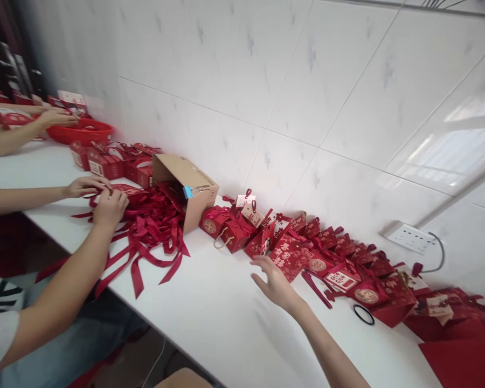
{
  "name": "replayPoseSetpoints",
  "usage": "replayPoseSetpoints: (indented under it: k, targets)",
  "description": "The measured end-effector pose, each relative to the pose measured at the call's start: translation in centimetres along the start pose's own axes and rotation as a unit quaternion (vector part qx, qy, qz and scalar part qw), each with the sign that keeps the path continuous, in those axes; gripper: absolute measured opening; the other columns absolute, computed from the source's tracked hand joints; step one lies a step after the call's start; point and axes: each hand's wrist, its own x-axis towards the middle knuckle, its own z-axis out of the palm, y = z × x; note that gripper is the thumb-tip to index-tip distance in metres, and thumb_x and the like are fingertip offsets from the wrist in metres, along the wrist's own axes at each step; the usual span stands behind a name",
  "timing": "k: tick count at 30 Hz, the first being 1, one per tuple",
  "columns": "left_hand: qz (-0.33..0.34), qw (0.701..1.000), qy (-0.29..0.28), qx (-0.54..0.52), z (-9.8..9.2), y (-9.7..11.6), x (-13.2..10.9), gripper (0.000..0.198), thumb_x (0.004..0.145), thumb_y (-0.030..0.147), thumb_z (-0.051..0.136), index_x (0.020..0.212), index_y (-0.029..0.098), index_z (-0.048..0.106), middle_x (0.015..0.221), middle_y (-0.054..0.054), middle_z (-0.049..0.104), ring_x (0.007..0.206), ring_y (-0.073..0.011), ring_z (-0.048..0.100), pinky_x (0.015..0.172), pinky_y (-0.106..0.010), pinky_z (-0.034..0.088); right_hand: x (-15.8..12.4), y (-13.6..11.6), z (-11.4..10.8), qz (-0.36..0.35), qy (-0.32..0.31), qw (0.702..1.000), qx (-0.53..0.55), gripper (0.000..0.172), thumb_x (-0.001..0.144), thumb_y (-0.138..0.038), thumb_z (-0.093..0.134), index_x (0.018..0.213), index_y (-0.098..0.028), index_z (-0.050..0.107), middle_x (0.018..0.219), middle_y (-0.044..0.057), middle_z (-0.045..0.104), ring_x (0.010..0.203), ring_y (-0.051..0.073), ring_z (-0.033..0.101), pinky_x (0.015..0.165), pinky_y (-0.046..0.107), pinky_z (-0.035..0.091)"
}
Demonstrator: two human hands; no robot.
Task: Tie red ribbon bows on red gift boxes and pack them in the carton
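Observation:
My right hand [270, 280] hovers over the white table, just in front of the row of red gift boxes. Its fingers are apart, and nothing shows between them. The nearest pieces are a red printed box [289, 257] right of the fingertips and a small red box [262, 241] beyond them. Farther left, another red box [236, 234] has a ribbon and a pale cord handle. My left hand is out of view; a bit of bare skin shows at the bottom edge.
Left, a person's two hands work at red ribbons [153, 221] spilling from a cardboard box [200, 199]. Another person reaches near a red basin [81, 132]. A black ring [364, 314] and more red boxes [392, 299] lie right, below a wall socket [412, 237].

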Motion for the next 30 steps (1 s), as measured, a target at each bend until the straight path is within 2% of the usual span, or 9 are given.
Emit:
replayPoseSetpoints:
  k: [2,5,8,11,16,21,23,27,30]
  targets:
    - [-0.027,0.998,-0.009,0.05,-0.4,0.4,-0.2,0.027,0.089,0.03,0.054,0.11,0.013,0.056,0.11,-0.008,0.058,0.098,-0.0202,0.058,0.085,-0.042,0.05,4.4,-1.5,2.4,-0.004,0.013,1.0,-0.016,0.033,0.086,-0.022,0.051,0.118,-0.017,0.055,0.131,0.013,0.051,0.122,0.019,0.049,0.101,0.034,0.044]
    - [-0.045,0.992,-0.022,0.113,-0.8,0.8,-0.3,0.021,0.089,0.028,0.054,0.103,0.012,0.058,0.104,-0.007,0.06,0.094,-0.0185,0.058,0.084,-0.04,0.049,9.0,-2.6,5.1,0.057,0.046,0.996,-0.042,0.046,0.084,-0.019,0.052,0.128,-0.007,0.046,0.138,0.023,0.04,0.13,0.03,0.039,0.102,0.045,0.041]
    - [-0.053,0.988,-0.023,0.145,-0.9,0.9,-0.3,0.013,0.088,0.024,0.054,0.093,0.013,0.059,0.097,-0.005,0.06,0.092,-0.0177,0.057,0.084,-0.038,0.047,11.1,-2.8,6.8,0.125,0.062,0.988,-0.069,0.048,0.082,-0.01,0.05,0.129,-0.001,0.045,0.136,0.031,0.039,0.128,0.042,0.038,0.094,0.059,0.041]
    - [-0.052,0.988,-0.009,0.144,-0.9,1.0,-0.3,0.013,0.086,0.011,0.049,0.082,0.015,0.061,0.088,-0.007,0.061,0.091,-0.022,0.054,0.084,-0.04,0.042,11.1,-2.2,7.6,0.132,0.056,0.985,-0.09,0.049,0.08,0.0,0.041,0.128,-0.004,0.049,0.135,0.028,0.044,0.125,0.041,0.041,0.089,0.062,0.043]
    - [-0.046,0.992,0.021,0.118,-1.0,1.0,-0.5,0.028,0.084,0.005,0.038,0.07,0.019,0.057,0.081,-0.01,0.058,0.088,-0.0257,0.049,0.08,-0.04,0.037,8.7,-0.9,7.3,0.052,0.031,0.992,-0.11,0.061,0.071,0.01,0.035,0.127,-0.005,0.05,0.134,0.02,0.048,0.126,0.029,0.043,0.101,0.043,0.042]
    - [-0.044,0.994,0.027,0.096,-0.9,0.9,-0.4,0.029,0.086,0.009,0.033,0.067,0.02,0.051,0.078,-0.009,0.056,0.085,-0.0239,0.046,0.078,-0.037,0.036,2.4,-1.8,5.8,-0.052,0.021,0.993,-0.105,0.054,0.073,0.002,0.04,0.124,-0.011,0.052,0.132,0.013,0.052,0.124,0.024,0.046,0.101,0.037,0.045]
    - [-0.046,0.995,0.023,0.086,-0.8,0.8,-0.3,0.029,0.086,0.009,0.032,0.066,0.02,0.049,0.078,-0.008,0.055,0.085,-0.0229,0.046,0.078,-0.037,0.036,-0.9,-2.8,5.1,-0.112,0.072,0.986,-0.103,0.042,0.078,-0.013,0.046,0.12,-0.014,0.052,0.127,0.014,0.054,0.116,0.029,0.052,0.088,0.043,0.051]
    - [-0.043,0.997,0.008,0.071,-1.0,0.6,-0.2,0.029,0.087,0.008,0.031,0.067,0.019,0.049,0.076,-0.006,0.053,0.086,-0.0208,0.046,0.082,-0.036,0.035,-5.8,-5.3,3.9,-0.13,0.192,0.965,-0.126,0.036,0.073,-0.047,0.062,0.096,-0.02,0.056,0.098,0.013,0.064,0.088,0.032,0.061,0.081,0.052,0.049]
    - [-0.029,0.998,-0.007,0.058,-1.4,0.5,-0.1,0.025,0.088,0.006,0.034,0.072,0.015,0.051,0.077,-0.005,0.054,0.087,-0.0189,0.047,0.088,-0.039,0.036,-7.1,-6.9,3.6,-0.114,0.224,0.955,-0.158,0.042,0.076,-0.049,0.061,0.104,-0.019,0.056,0.108,0.017,0.061,0.095,0.036,0.058,0.081,0.053,0.046]
